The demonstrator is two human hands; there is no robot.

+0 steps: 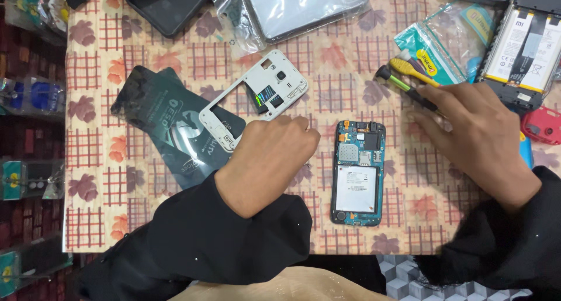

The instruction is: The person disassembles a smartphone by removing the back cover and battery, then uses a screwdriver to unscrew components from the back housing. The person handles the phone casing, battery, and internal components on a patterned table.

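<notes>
Head view: your left hand [266,161] rests on the patterned tablecloth [117,219], fingers curled together into a loose fist. The knuckles lie just beside the white plastic frame [231,111], which sits partly on a dark printed pouch [160,125]. Whether the fingertips touch the frame cannot be told; they are hidden under the hand.

Your right hand [476,140] lies flat, palm down, over the black shaft of a screwdriver [403,82]. Its green and yellow grip points away from you and is not gripped. The fingers are close together and straight, clamped on nothing.

The opened phone [357,172] lies between both hands, touched by neither. Its back is off, and the circuit board and the white battery are exposed.

Judgement: the frame appears already lifted off, and the step in hand is taking up the tool. The next move would call for closing the right fingers around the shaft and steadying the phone with the left hand.

Also on the table: a second opened phone [523,44] at the far right, a clear-bagged back cover [304,9] at the top, and a teal packet [432,44].
</notes>
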